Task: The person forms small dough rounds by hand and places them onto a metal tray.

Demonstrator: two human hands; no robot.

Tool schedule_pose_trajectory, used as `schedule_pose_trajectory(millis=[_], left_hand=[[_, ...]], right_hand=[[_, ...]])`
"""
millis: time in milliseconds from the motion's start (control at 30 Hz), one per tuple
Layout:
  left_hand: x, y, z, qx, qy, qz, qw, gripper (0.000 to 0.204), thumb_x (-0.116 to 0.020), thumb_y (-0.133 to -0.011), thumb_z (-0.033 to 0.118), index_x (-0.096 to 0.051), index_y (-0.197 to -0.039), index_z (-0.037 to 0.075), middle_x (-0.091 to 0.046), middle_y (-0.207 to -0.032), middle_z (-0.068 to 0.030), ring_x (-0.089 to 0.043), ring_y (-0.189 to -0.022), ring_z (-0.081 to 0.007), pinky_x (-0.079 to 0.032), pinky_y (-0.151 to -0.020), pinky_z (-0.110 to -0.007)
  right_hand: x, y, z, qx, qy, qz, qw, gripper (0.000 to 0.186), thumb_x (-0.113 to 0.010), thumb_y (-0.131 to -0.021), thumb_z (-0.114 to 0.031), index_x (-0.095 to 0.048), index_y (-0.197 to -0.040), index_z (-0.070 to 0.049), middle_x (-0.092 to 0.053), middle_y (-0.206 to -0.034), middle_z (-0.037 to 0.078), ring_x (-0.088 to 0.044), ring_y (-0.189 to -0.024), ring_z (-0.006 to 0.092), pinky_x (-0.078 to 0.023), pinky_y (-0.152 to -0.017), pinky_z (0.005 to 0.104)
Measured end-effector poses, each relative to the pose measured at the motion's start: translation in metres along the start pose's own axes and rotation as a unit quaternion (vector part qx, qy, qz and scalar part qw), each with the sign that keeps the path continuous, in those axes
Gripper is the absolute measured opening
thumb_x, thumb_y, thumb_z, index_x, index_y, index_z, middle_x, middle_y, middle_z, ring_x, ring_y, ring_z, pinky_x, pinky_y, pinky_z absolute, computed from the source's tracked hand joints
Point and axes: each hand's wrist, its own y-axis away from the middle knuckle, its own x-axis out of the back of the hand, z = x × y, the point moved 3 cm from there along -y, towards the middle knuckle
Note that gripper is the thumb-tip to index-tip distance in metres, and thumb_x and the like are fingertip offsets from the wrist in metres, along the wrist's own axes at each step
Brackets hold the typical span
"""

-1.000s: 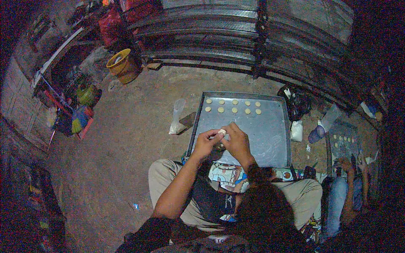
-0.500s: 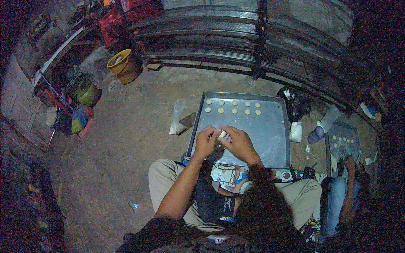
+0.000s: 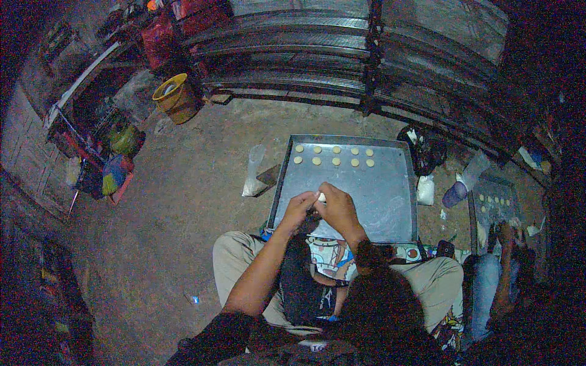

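Over the near part of a metal baking tray point(image 3: 378, 201), my left hand point(image 3: 298, 210) and my right hand point(image 3: 337, 209) meet with bent fingers. Between their fingertips is a small pale piece of dough point(image 3: 322, 197), gripped from both sides. Two rows of flat round dough pieces point(image 3: 336, 161) lie along the tray's far side. My fingers cover part of the held piece, and what lies beneath my hands is partly hidden.
A clear bag of white powder point(image 3: 252, 186) lies left of the tray, another white bag point(image 3: 425, 190) to its right. Farther right, a co-worker's hand point(image 3: 506, 235) is over a second tray point(image 3: 495, 190). A yellow bucket point(image 3: 177, 100) stands far left, before dark metal racks point(image 3: 287, 82).
My right hand has turned inward and its fingers have closed nearer to my left hand around the dough. The rows on the tray look the same.
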Motion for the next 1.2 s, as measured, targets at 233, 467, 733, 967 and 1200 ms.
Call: schedule_pose_trajectory(millis=[233, 467, 733, 967, 1200], left_hand=[[0.026, -0.008, -0.014, -0.183, -0.15, 0.134, 0.962, 0.021, -0.064, -0.095, 0.02, -0.063, -0.085, 0.001, -0.059, -0.083, -0.0035, -0.055, -0.079, -0.0129, -0.044, -0.074, -0.028], [0.03, -0.002, 0.005, -0.181, -0.238, 0.093, 0.95, 0.017, -0.067, -0.092, 0.019, -0.067, -0.094, 0.002, -0.067, -0.088, -0.0054, -0.061, -0.085, -0.0137, -0.048, -0.08, -0.03], [0.027, 0.008, 0.018, -0.064, -0.188, 0.048, 0.979, 0.029, -0.068, -0.093, 0.026, -0.071, -0.107, 0.0, -0.072, -0.099, -0.0068, -0.063, -0.09, -0.0137, -0.05, -0.083, -0.03], [0.034, 0.004, 0.017, -0.133, -0.268, 0.074, 0.951, 0.025, -0.069, -0.091, 0.026, -0.074, -0.099, 0.003, -0.074, -0.089, -0.0077, -0.065, -0.08, -0.0124, -0.051, -0.075, -0.03], [0.028, 0.007, 0.024, -0.131, -0.291, 0.082, 0.944, 0.021, -0.069, -0.09, 0.024, -0.073, -0.097, 0.005, -0.073, -0.086, -0.0069, -0.066, -0.079, -0.0137, -0.051, -0.074, -0.03]], right_hand=[[0.0, 0.001, -0.014, 0.0, -0.057, -0.045, 0.997, 0.036, -0.068, -0.089, -0.025, -0.06, -0.119, -0.007, -0.066, -0.099, 0.016, -0.067, -0.079, 0.0352, -0.054, -0.073, 0.0437], [0.007, -0.006, -0.005, -0.029, -0.129, -0.046, 0.99, 0.026, -0.071, -0.085, -0.017, -0.066, -0.107, -0.005, -0.065, -0.098, 0.012, -0.067, -0.081, 0.0253, -0.055, -0.069, 0.0361], [-0.004, 0.001, -0.003, -0.025, -0.063, -0.044, 0.997, 0.038, -0.069, -0.086, -0.028, -0.062, -0.118, -0.008, -0.06, -0.119, 0.015, -0.06, -0.111, 0.0345, -0.05, -0.094, 0.0428], [-0.014, 0.005, 0.005, 0.028, -0.059, -0.035, 0.997, 0.038, -0.066, -0.088, -0.029, -0.061, -0.119, -0.007, -0.059, -0.115, 0.015, -0.06, -0.107, 0.0348, -0.051, -0.091, 0.0426], [0.005, -0.003, -0.009, -0.059, -0.142, -0.068, 0.986, 0.029, -0.072, -0.085, -0.025, -0.065, -0.104, -0.004, -0.063, -0.102, 0.014, -0.066, -0.092, 0.0331, -0.053, -0.08, 0.0401]])
